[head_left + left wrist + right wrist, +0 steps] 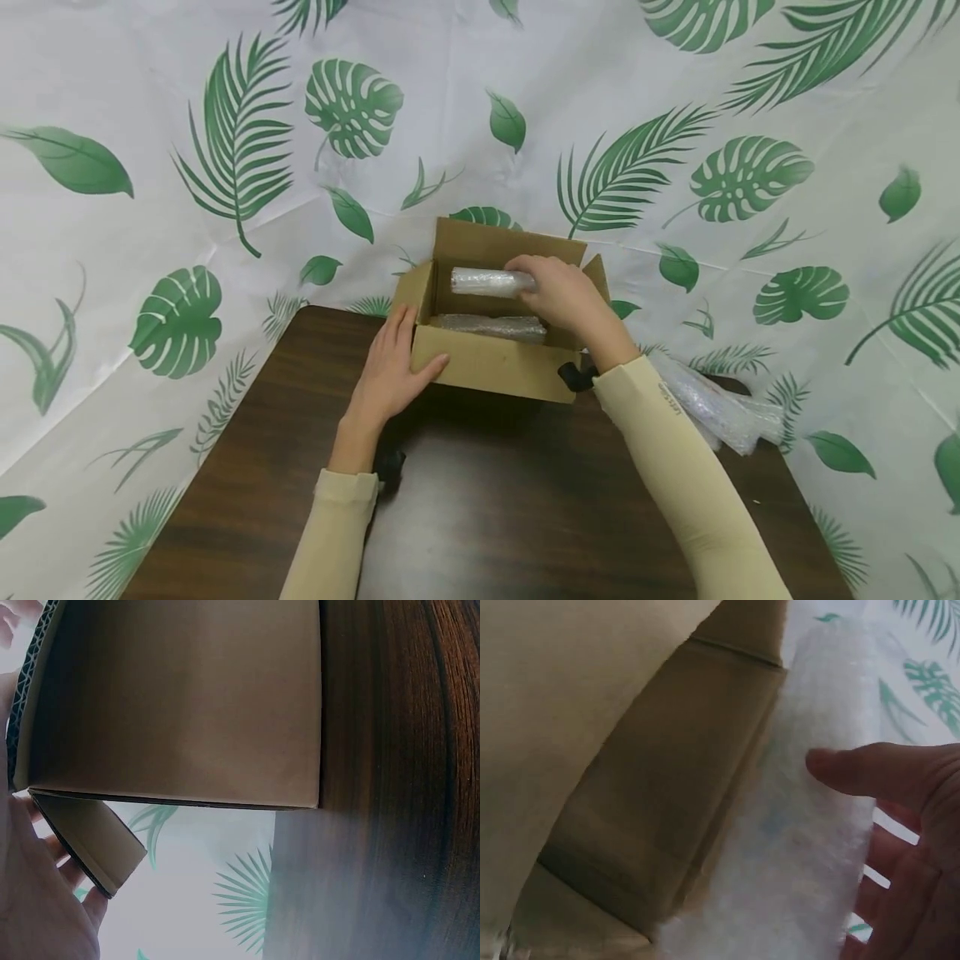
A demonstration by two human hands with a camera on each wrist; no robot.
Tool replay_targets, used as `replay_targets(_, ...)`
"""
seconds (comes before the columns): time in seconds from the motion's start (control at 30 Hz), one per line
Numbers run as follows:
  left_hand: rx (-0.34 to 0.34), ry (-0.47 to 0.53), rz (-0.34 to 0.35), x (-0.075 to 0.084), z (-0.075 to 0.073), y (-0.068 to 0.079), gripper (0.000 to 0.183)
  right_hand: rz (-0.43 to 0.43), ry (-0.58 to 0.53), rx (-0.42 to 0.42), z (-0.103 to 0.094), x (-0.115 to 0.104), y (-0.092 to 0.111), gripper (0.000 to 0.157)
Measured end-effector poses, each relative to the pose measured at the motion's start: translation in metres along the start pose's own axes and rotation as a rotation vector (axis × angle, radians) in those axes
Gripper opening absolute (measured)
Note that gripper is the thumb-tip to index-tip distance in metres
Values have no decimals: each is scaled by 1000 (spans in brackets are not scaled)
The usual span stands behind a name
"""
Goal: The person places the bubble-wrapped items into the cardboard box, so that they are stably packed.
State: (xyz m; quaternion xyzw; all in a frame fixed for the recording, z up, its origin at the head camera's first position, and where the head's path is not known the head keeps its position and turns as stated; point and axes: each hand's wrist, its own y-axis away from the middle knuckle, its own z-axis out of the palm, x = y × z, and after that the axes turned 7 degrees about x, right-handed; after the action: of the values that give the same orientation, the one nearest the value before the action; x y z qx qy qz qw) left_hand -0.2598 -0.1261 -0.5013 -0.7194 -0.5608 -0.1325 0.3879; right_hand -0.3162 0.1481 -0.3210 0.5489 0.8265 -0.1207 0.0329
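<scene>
An open cardboard box point(495, 363) stands at the table's far edge with its flaps raised. My right hand point(562, 292) grips one end of a bubble-wrapped roll point(486, 282) above the box opening. In the right wrist view the thumb point(847, 766) lies on one side of the wrap, the fingers on the other; what is inside the wrap is hidden. Below it, another bubble-wrapped bundle point(491, 326) lies inside the box. My left hand point(386, 371) rests at the box's front left corner, its straight fingers along the left flap point(97, 836) and its thumb over the front wall.
More bubble-wrapped bundles point(712, 404) lie at the table's right edge, beside my right forearm. The dark wooden table point(480, 517) extends in front of the box. A white cloth with green leaves point(450, 100) hangs right behind it.
</scene>
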Motion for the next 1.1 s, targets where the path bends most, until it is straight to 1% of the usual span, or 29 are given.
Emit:
replay_targets(0.1, 3, 2, 3, 0, 1, 0, 102, 25, -7, -69, 6, 1, -12, 41)
replay_targets(0.2, 5, 0, 4, 0, 1, 0, 102, 31, -14, -137, 14, 3, -24, 35)
replay_targets(0.33, 6, 0, -2, 1, 1, 1, 102, 43, -12, -197, 25, 4, -37, 30)
replay_targets(0.43, 3, -1, -4, 1, 0, 1, 102, 64, 7, -235, 34, 5, -43, 31)
replay_targets(0.53, 0, -2, -2, 2, 0, 0, 102, 74, 19, -280, 42, 8, -47, 35)
replay_targets(0.63, -3, 1, -3, 2, 0, -1, 103, 76, 7, -311, 49, 10, -49, 37)
replay_targets(0.77, 0, -2, -7, 0, -1, 0, 102, 76, -18, -315, 55, 9, -52, 36)
replay_targets(0.83, 6, -5, -8, -1, -1, 0, 102, 74, -27, -298, 56, 7, -53, 34)
replay_targets(0.9, 10, -5, -7, -1, -1, 0, 101, 62, -17, -266, 59, 10, -56, 34)
replay_targets(1.0, 13, -13, -2, -1, 0, 0, 101, 64, -11, -241, 61, 10, -57, 38)
replay_targets(1.07, 13, -18, 3, -1, 1, -1, 100, 60, -5, -239, 63, 11, -57, 42)
replay_targets(1.1, 14, -21, 4, -1, 1, -1, 100, 69, -11, -244, 62, 8, -55, 44)
